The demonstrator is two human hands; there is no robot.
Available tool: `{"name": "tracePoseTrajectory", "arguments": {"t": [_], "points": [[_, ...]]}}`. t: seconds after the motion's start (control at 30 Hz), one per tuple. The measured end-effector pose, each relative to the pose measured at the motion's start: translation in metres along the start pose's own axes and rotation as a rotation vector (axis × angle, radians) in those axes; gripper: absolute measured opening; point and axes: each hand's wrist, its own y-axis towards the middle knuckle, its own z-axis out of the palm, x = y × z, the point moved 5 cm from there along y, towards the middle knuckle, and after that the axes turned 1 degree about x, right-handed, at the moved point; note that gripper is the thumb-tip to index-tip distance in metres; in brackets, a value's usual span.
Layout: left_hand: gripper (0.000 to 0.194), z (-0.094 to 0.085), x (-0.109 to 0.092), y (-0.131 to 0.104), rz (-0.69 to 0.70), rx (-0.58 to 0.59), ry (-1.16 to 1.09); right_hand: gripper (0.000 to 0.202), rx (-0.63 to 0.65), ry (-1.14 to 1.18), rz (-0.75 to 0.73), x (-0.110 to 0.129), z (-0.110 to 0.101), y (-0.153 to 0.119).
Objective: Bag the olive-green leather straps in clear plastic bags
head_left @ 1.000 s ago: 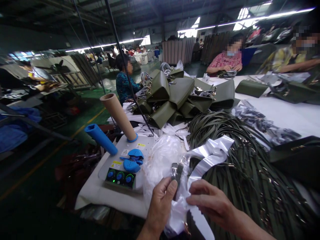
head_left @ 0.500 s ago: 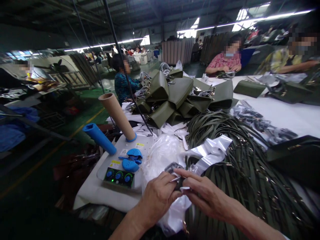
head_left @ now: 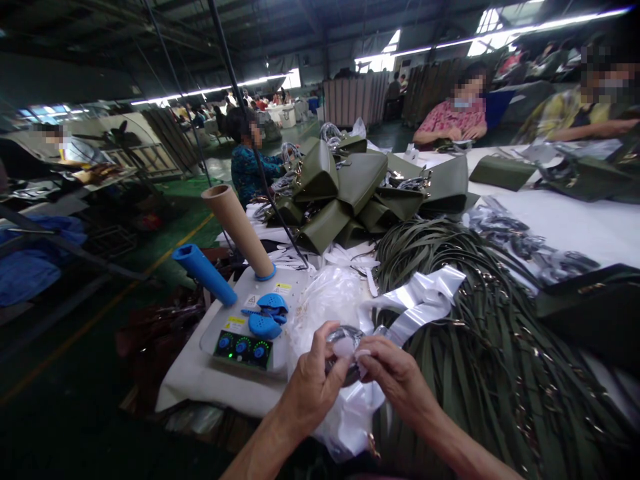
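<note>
Between my hands is a dark coiled strap point(head_left: 353, 377), rolled into a ring with what looks like clear film on it. My left hand point(head_left: 316, 383) is closed on the coil from the left, thumb in front and fingers around its edge. A white round patch point(head_left: 344, 347) shows on the ring's face. My right hand point(head_left: 397, 377) pinches a small white slip point(head_left: 361, 360) at the coil's right side. Directly behind lies clear plastic wrap point(head_left: 325, 300) in a heap, with a shiny white ribbon-like film point(head_left: 425, 300) to its right.
A grey machine with dials point(head_left: 243, 348) stands left, carrying a cardboard tube point(head_left: 240, 230) and a blue tube point(head_left: 205, 275). Olive bags point(head_left: 360, 183) are piled behind. Many olive straps point(head_left: 465, 360) cover the right side. Co-workers point(head_left: 453, 123) sit across the table.
My left hand has opened out from over the coil and turned it, so its round face and white patch now show. My right fingers have drawn down into a pinch at its side.
</note>
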Motion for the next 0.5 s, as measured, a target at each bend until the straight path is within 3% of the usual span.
{"name": "tracePoseTrajectory", "arguments": {"t": [0.2, 0.5], "points": [[0.016, -0.002, -0.006, 0.004, 0.005, -0.036, -0.005, 0.037, -0.004, -0.078, 0.043, 0.014, -0.002, 0.004], [0.014, 0.003, -0.016, 0.009, 0.075, -0.083, 0.051, 0.037, -0.139, -0.072, 0.126, 0.008, -0.004, 0.012]]}}
